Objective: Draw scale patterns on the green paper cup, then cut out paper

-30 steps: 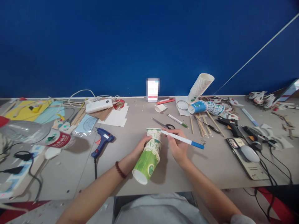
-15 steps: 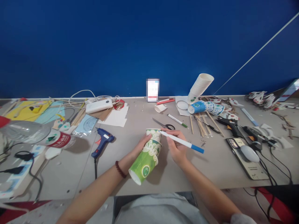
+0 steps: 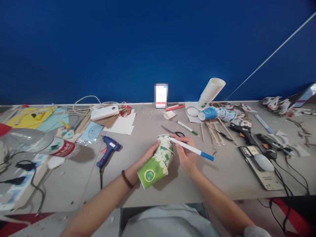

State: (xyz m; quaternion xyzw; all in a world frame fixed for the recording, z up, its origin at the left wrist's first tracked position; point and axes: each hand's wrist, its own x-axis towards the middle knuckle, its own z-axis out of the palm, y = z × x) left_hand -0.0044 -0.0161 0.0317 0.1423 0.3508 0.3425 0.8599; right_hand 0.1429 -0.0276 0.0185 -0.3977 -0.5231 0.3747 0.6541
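My left hand (image 3: pixel 151 150) is wrapped round a tilted stack of green-patterned paper cups (image 3: pixel 155 169), nested one in another, the solid green end toward me. Between the fingers of my right hand (image 3: pixel 186 154) is a white marker (image 3: pixel 189 146) with a blue end. Its tip is at the patterned far cup, close to the rim; whether it touches the paper I cannot tell. Just beyond the cups lie scissors (image 3: pixel 179 134), partly hidden by my right hand, and a green-ended marker (image 3: pixel 187 128).
To the left are a blue glue gun (image 3: pixel 108 149), a plastic bottle (image 3: pixel 61 146) and a power strip (image 3: pixel 27 184). On the right lie a phone (image 3: pixel 264 181) with a mouse (image 3: pixel 263 162) on it, and black glue guns (image 3: pixel 243 133). Behind stand white cups (image 3: pixel 211 92) beside blue-patterned cups (image 3: pixel 209 114).
The cup stack has turned in my left hand, its green end swinging slightly up and its far rim shifting right. My right hand and the marker have moved only a little.
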